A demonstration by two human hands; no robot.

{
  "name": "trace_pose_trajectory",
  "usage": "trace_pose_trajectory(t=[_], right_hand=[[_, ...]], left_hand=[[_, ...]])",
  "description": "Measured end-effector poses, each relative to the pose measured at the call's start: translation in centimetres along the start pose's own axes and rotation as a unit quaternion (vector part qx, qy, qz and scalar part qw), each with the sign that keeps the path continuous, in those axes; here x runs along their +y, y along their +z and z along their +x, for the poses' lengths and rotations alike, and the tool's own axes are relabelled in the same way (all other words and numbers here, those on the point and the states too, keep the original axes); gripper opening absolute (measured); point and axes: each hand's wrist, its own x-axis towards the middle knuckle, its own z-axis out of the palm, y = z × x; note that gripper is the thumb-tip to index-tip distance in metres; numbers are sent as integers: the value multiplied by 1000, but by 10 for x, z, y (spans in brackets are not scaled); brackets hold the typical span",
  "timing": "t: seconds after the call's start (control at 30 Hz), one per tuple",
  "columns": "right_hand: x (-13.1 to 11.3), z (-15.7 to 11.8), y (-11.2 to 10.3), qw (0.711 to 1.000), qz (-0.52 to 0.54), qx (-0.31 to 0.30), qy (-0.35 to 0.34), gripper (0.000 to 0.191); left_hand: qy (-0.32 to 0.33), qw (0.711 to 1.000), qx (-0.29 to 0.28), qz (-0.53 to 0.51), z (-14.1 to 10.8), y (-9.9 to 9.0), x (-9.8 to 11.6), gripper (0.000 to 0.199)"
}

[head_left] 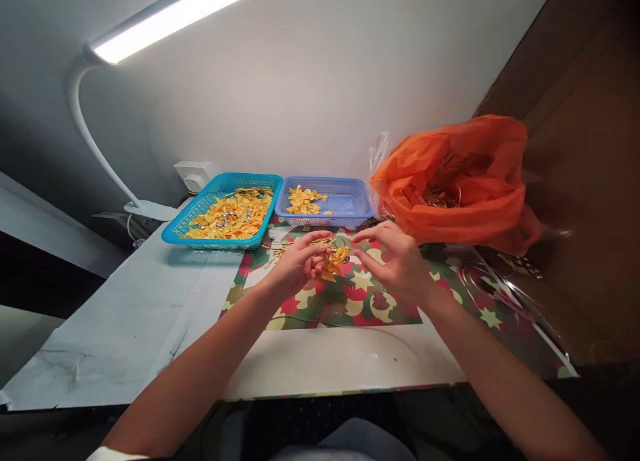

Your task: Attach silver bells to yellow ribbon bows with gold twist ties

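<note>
My left hand [305, 264] is closed on a yellow ribbon bow [336, 264] at the middle of the table, its fingertips pinched at the bow's left side. My right hand [393, 258] is just right of the bow, with thumb and index finger apart and no object visible between them. Gold twist ties [280, 248] lie behind my left hand, partly hidden by it. Beneath both hands is a patterned red, green and cream sheet [350, 308].
A teal basket [173, 236] of yellow bows and small silver bells stands back left. Beside it is a blue-purple basket [350, 204] with fewer bows. An orange bag [450, 221] sits back right. A white lamp [90, 138] rises at left.
</note>
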Motion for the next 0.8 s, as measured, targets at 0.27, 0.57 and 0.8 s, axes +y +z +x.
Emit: trace_pose_trajectory(t=[0.27,0.57,0.8], right_hand=[[-28,-27,66,961,-38,-272,-26,9],[-55,-15,146,928,-141,-341,-61,11],[-51,-22,144,949,-126,-284,-49,8]], left_hand=[[61,995,66,41,-51,-48,56,37],[-25,946,131,297,-104,-86,49,32],[-36,907,116,403,-104,-90,45,40]])
